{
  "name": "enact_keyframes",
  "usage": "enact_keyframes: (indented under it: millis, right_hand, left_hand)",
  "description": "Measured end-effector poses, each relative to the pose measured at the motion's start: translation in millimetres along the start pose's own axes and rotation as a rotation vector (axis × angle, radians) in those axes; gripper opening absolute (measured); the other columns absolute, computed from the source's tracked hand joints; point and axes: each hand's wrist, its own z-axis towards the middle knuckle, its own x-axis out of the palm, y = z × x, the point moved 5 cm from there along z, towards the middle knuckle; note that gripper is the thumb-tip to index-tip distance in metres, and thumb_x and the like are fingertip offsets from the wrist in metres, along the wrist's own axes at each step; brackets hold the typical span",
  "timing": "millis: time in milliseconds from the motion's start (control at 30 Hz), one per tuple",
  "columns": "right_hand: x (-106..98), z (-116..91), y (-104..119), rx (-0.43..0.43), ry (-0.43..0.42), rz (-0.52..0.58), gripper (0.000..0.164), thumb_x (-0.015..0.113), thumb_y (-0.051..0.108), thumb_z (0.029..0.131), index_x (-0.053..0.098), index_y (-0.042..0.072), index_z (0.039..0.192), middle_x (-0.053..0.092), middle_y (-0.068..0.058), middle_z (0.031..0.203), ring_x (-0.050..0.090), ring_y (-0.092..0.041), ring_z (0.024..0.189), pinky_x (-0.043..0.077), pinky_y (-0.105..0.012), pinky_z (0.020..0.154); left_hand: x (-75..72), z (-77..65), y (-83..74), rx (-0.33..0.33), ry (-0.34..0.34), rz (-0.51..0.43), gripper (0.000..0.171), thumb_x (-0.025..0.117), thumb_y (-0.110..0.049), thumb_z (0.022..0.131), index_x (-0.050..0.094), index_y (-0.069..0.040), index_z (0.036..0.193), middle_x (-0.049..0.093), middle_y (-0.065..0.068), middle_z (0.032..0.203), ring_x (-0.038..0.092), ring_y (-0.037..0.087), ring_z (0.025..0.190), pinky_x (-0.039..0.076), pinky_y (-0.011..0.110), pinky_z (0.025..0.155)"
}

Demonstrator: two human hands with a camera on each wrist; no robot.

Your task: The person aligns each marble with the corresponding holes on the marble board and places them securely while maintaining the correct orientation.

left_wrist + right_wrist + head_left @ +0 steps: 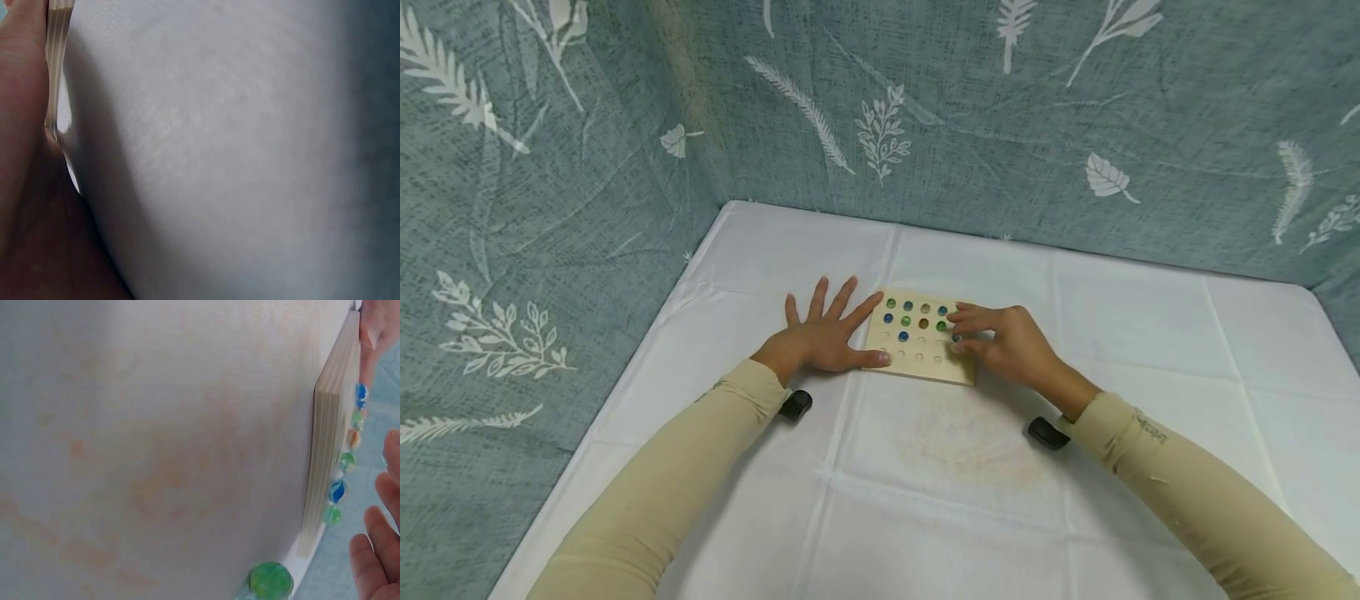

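Observation:
A light wooden board (pixel 917 368) with rows of round hollows lies flat on the white cloth. Green, blue, clear and amber marbles (pixel 906 321) fill the far rows, and one blue marble (pixel 903 337) sits in the third row. My left hand (pixel 820 340) is spread at the board's left side, its thumb on the near left corner and index fingertip at the far left corner. Over the right edge, my right hand (pixel 1011 342) pinches a blue marble (pixel 957 338) between thumb and fingers. In the right wrist view, the fingers (pixel 381 531) are partly cut off.
A green marble (pixel 272 581) lies on the cloth near the board, seen only in the right wrist view. The white tablecloth (pixel 940 517) has faint reddish stains in front of the board. Leaf-patterned blue-green fabric (pixel 962 150) hangs behind and to the left.

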Motion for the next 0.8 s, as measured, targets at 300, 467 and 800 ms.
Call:
enact_keyframes:
  millis: [300,467,800]
  right_hand:
    - [4.7,7.5,4.5,0.02,0.037,-0.018,0.022,0.084,0.007,0.087,0.082,0.003,0.108,0.075,-0.011,0.129,0.066,-0.029,0.131,0.054,-0.049,0.107]
    - [7.8,11.3,3.9,0.014,0.043,-0.02,0.021,0.084,0.007,0.087,0.082,0.003,0.108,0.075,-0.011,0.129,0.065,-0.029,0.133,0.053,-0.049,0.109]
    - [13.5,17.3,6.4,-0.016,0.052,-0.036,0.021,0.084,0.007,0.086,0.083,0.003,0.107,0.075,-0.011,0.128,0.065,-0.029,0.133,0.053,-0.048,0.109]
  left_hand:
    - [-1.0,0.7,0.1,-0.005,0.009,-0.014,0.102,0.051,-0.085,0.089,-0.01,-0.051,0.163,-0.031,-0.007,0.173,-0.037,0.035,0.157,-0.019,0.078,0.117]
    - [-2.4,-0.4,-1.0,-0.002,0.02,-0.021,0.101,0.05,-0.085,0.089,-0.01,-0.051,0.163,-0.031,-0.007,0.172,-0.038,0.035,0.156,-0.02,0.077,0.117]
    - [-2.7,-0.5,-0.9,-0.005,0.026,-0.028,0.102,0.051,-0.085,0.088,-0.01,-0.051,0.163,-0.031,-0.007,0.172,-0.038,0.035,0.156,-0.021,0.077,0.117]
